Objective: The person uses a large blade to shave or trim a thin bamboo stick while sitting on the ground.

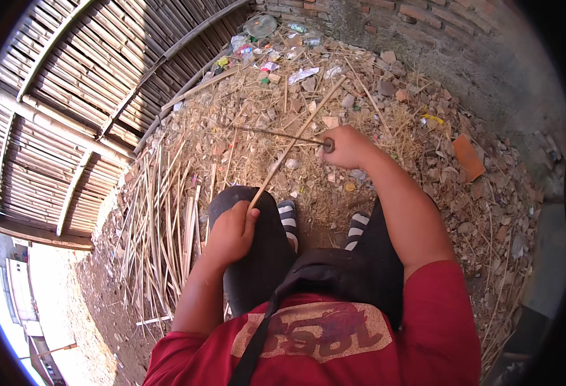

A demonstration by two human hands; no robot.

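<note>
While the left hand (230,231) is closed around the near end of the stick (276,170), the right hand (350,148) is closed around the handle of the knife (263,132). The stick slants away from above the left knee (241,198), up and to the right. The blade points left and crosses the stick's middle portion; contact between them cannot be confirmed. Loose strips (160,225) lie on the ground to the left, near the bamboo wall (112,71).

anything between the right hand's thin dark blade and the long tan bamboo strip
Nothing visible: the thin dark blade in the right hand crosses the long tan bamboo strip in the left hand; whether they touch is unclear.
</note>
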